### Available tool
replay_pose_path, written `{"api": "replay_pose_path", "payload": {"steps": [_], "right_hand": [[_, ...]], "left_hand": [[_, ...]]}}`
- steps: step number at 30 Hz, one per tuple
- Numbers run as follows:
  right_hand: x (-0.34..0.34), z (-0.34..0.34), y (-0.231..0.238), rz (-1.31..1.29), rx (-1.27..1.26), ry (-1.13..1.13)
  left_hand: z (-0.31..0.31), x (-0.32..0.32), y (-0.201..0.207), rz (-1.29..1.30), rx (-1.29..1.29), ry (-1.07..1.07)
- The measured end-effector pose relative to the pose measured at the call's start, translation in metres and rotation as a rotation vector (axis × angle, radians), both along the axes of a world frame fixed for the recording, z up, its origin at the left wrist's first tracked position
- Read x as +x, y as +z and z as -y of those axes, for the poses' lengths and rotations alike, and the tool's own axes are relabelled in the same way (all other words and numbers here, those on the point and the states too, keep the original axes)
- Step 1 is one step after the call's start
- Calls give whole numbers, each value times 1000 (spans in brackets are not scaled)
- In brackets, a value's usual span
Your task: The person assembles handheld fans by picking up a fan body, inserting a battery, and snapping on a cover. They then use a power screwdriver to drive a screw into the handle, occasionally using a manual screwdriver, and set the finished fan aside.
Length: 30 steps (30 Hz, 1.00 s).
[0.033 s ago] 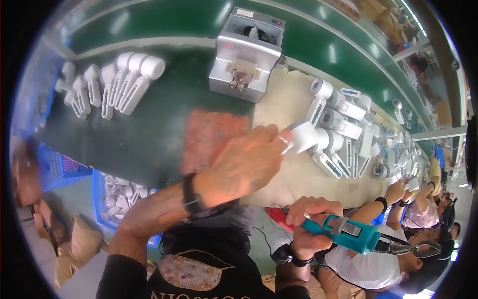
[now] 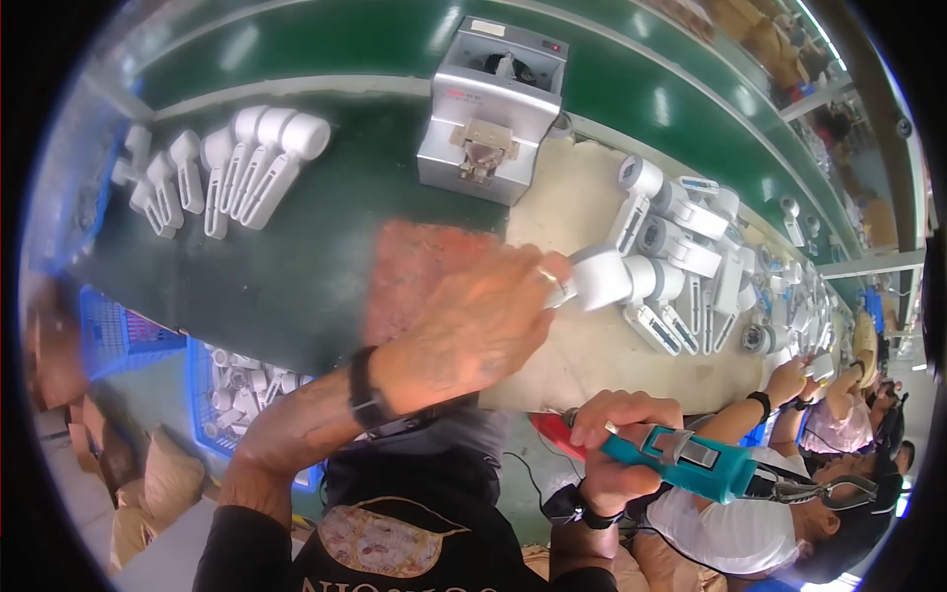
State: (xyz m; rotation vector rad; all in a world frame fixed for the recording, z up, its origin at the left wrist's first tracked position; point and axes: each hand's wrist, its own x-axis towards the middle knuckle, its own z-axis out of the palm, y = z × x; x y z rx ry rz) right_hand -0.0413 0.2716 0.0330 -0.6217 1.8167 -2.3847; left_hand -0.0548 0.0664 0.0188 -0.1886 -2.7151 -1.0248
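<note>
My left hand (image 2: 473, 326) reaches across the bench with its fingers closed on the narrow end of a white plastic part (image 2: 602, 277). The part's rounded head points right, towards a pile of similar white parts (image 2: 681, 232) with round heads and slotted handles. Lower down, my right hand (image 2: 626, 444) is wrapped round a teal lever-type electric screwdriver (image 2: 715, 472), by its look. A silver lever lies on its body, and a metal hook-like piece (image 2: 834, 490) shows at its right end. The screwdriver is held in front of the bench edge, apart from the white part.
A grey machine (image 2: 493, 109) stands at the back of the bench, behind a red mat (image 2: 404, 266). More white parts (image 2: 252, 158) lie in a row at left. A blue basket (image 2: 202, 395) of white pieces stands below. Another person (image 2: 730, 533) works close by on the right.
My left hand and the white part have shifted very slightly; the part looks sharper now. The right hand keeps its grip on the screwdriver.
</note>
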Motion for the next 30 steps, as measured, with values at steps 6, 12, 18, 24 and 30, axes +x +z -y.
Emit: {"api": "replay_pose_path", "payload": {"steps": [6,12,18,24,30], "right_hand": [[-7,17,4,-26,107,-17],[-39,53,18,-64,6,50],[-95,126,28,-124,-123,2],[-136,195,32,-183,56,-47],[-153,219,7,-207,119,-1]], "left_hand": [[51,26,-16,-70,63,81],[61,29,-31,-136,116,68],[85,14,-24,-23,13,6],[94,22,-45,-192,-88,-28],[93,25,-57,-258,11,-12]]}}
